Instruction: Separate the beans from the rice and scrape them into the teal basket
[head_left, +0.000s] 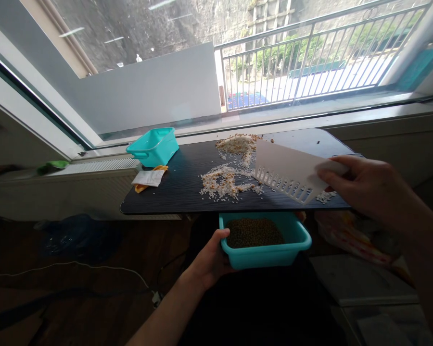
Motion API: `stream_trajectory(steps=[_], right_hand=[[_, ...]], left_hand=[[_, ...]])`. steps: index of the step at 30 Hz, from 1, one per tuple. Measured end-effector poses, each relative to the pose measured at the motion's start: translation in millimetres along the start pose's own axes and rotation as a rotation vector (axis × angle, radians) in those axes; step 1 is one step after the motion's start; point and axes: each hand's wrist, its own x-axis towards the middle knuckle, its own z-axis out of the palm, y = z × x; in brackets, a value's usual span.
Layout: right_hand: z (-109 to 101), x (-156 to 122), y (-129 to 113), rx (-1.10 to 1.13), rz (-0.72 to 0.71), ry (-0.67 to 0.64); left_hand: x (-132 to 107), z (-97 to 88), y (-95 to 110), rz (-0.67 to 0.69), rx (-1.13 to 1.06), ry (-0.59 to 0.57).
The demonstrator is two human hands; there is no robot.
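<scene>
A: OK, what's hidden or cut off?

B: The far rim of the near teal bin [270,254] sits under the counter [173,192] edge, so that part is out of sight. On the left hand [211,262] only the thumb shows, on the bin's left rim. The other fingers are behind the wall. The things at lower right are blurred and I can't make them out. I also can't see what's inside the second teal bin [153,145].

A: Left grip?

B: Closed on the near teal bin's left end, holding it below the counter's front edge. Inside are small dark greenish-brown pellets [254,233]. I can't tell what kind.

A: Right grip?

B: The right hand [364,185] is clamped on the right end of a white scraper [288,170], thumb on top, other fingers mostly behind it. The toothed edge is tilted down and touches the counter near the front edge, above the bin.

A: What's on the counter?

B: Scattered white grains [223,180] mixed with brownish bits lie just left of the teeth. A bigger heap [240,142] is at the far edge. A few grains near the right hand are partly covered. The second teal bin is at the far left corner, with a small white-and-orange packet [149,179] in front of it.
</scene>
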Motion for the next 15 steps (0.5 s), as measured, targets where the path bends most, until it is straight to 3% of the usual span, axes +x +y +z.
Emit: stream_trajectory(steps=[6,11,15], right_hand=[[1.3,1.7,1.4,-0.037,0.026,-0.083],[0.0,0.4,7.4,0.030,0.022,-0.036],[0.1,1.6,-1.3,0.006,0.017,-0.047]], left_hand=[[-0.5,2.2,0.6,0.003,0.001,0.009],[-2.4,5.3,3.1,-0.006,0.002,0.014],[-1.8,4.2,2.9,-0.013,0.011,0.020]])
